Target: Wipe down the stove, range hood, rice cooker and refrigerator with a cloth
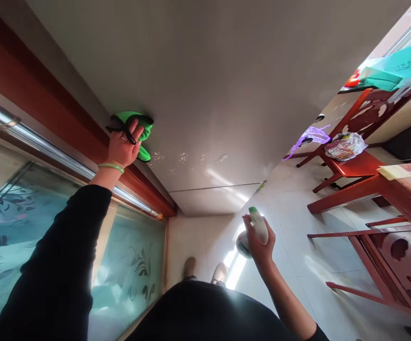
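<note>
My left hand (124, 144) presses a green cloth with black edging (144, 124) against the left side of a tall, smooth grey panel (205, 85). Its fingers lie over the cloth. Whitish foamy spots (183, 157) show on the panel to the right of the cloth. Lower down on the right, my right hand (262, 239) is wrapped round a white spray bottle with a green top (258, 225), below the panel's bottom corner. The bottle's top points up toward the panel.
Frosted glass sliding doors (137, 255) in a frame stand at the left, beside a red-brown wooden trim (49, 104). Wooden chairs (358, 166) hold a plastic-wrapped bundle (345, 146) and a teal box (404, 66) at the right. A table corner (400, 177) juts in below.
</note>
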The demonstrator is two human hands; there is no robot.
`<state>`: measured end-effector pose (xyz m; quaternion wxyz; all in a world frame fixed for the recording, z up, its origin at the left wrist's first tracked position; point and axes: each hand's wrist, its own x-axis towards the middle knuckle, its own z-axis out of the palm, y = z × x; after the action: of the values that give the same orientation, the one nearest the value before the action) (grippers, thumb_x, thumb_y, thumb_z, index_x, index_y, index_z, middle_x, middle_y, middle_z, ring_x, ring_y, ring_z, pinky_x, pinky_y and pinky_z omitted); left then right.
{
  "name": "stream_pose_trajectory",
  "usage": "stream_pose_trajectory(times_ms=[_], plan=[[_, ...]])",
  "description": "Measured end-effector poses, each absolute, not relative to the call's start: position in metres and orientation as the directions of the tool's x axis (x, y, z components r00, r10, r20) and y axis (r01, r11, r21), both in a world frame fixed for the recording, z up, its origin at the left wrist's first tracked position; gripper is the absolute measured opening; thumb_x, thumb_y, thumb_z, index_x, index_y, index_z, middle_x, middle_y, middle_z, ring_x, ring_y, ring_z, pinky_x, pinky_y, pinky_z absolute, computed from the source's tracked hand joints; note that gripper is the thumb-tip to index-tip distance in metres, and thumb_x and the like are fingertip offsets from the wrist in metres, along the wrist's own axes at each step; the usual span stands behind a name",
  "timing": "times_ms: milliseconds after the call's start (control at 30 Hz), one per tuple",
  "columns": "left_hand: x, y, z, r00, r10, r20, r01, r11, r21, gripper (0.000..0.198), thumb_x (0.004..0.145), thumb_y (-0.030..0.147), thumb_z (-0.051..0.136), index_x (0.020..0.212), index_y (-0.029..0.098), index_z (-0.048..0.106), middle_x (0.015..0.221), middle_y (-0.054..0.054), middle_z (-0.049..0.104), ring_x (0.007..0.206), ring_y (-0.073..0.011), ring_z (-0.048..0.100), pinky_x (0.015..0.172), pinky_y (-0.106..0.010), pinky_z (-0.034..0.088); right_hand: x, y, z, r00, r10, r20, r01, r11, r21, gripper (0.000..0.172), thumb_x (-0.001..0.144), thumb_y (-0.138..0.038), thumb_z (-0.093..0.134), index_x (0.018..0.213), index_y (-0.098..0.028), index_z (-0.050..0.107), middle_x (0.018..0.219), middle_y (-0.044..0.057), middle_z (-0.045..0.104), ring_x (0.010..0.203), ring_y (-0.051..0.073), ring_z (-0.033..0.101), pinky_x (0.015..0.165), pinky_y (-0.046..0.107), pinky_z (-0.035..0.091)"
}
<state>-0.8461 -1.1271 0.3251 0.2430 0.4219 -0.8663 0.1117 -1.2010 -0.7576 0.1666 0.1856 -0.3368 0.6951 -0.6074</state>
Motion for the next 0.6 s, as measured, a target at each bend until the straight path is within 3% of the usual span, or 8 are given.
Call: stream_pose_trajectory(times_ms=[167, 333, 400, 600], plan=[[-0.85, -1.119, 0.326, -0.484, -0.695, 0.533, -0.823, 0.568, -0.007, 0.088, 0.104, 0.068, 0.024, 0.151, 0.0, 0.054, 0.172, -0.024, 0.037, 0.15, -0.0426, 0.04, 0.125, -0.064, 0.023, -1.233, -0.745, 0.161, -0.715, -0.654, 0.247, -0.299, -0.032, -0.954, 0.028, 0.093, -0.048, 0.076, 0.108, -0.024, 0.079, 0.122, 0.008, 0.081, 0.097, 0.023, 0.078, 0.083, 0.035, 0.061], [-0.853, -1.111, 0.331, -0.459, -0.733, 0.503, -0.853, 0.521, -0.019, 0.09, 0.103, 0.067, 0.02, 0.155, 0.001, 0.051, 0.176, -0.025, 0.028, 0.149, -0.0476, 0.039, 0.122, -0.069, 0.023, -1.257, -0.739, 0.159, -0.782, -0.566, 0.261, -0.32, 0.005, -0.948, 0.026, 0.093, -0.048, 0.076, 0.102, -0.024, 0.08, 0.103, 0.005, 0.082, 0.088, 0.022, 0.077, 0.08, 0.036, 0.062], [-0.853, -1.109, 0.331, -0.453, -0.733, 0.507, -0.854, 0.52, -0.011, 0.09, 0.103, 0.07, 0.018, 0.158, 0.005, 0.049, 0.178, -0.02, 0.025, 0.152, -0.0478, 0.036, 0.124, -0.07, 0.021, -1.266, -0.738, 0.16, -0.798, -0.553, 0.24, -0.298, 0.016, -0.954, 0.025, 0.092, -0.048, 0.076, 0.101, -0.024, 0.079, 0.102, 0.006, 0.082, 0.09, 0.024, 0.078, 0.083, 0.038, 0.063], [-0.85, -1.108, 0.328, -0.444, -0.721, 0.532, -0.854, 0.521, -0.006, 0.083, 0.104, 0.075, 0.012, 0.166, 0.026, 0.038, 0.183, 0.002, 0.01, 0.159, -0.0437, 0.029, 0.128, -0.068, 0.018, -1.275, -0.727, 0.16, -0.782, -0.577, 0.237, -0.274, -0.024, -0.961, 0.037, 0.093, -0.05, 0.074, 0.116, -0.021, 0.077, 0.122, 0.01, 0.08, 0.111, 0.028, 0.076, 0.098, 0.045, 0.062]])
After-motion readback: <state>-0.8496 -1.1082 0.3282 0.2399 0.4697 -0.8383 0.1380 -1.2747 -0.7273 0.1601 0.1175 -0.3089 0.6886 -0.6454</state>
